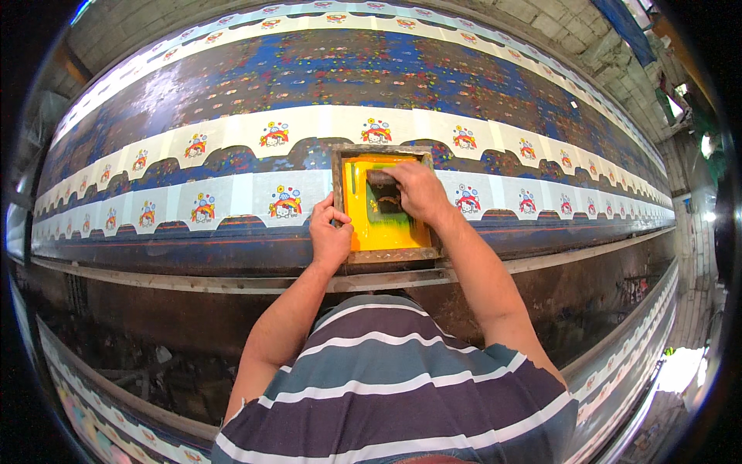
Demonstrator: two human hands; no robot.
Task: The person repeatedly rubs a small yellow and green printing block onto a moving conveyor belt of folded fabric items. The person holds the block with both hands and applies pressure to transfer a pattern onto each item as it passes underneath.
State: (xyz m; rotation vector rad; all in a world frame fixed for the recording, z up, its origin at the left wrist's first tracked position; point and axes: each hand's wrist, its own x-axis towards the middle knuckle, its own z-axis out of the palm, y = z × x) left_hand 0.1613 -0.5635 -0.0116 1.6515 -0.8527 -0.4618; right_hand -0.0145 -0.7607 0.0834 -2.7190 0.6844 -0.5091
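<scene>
The frame [390,256] lies on the desk [193,249], over the near prints [285,203]. Right hand [421,193] fingers close around the squeegee [380,180] inside; left hand [332,232] fingers curl at its left side, grip unclear.

From where I stand, I can't read a single word or number. The coloured prints [285,203] on the pale panels [249,193], at nine, twelve and three o'clock from the frame [386,255], are too small to show any lettering.
</scene>
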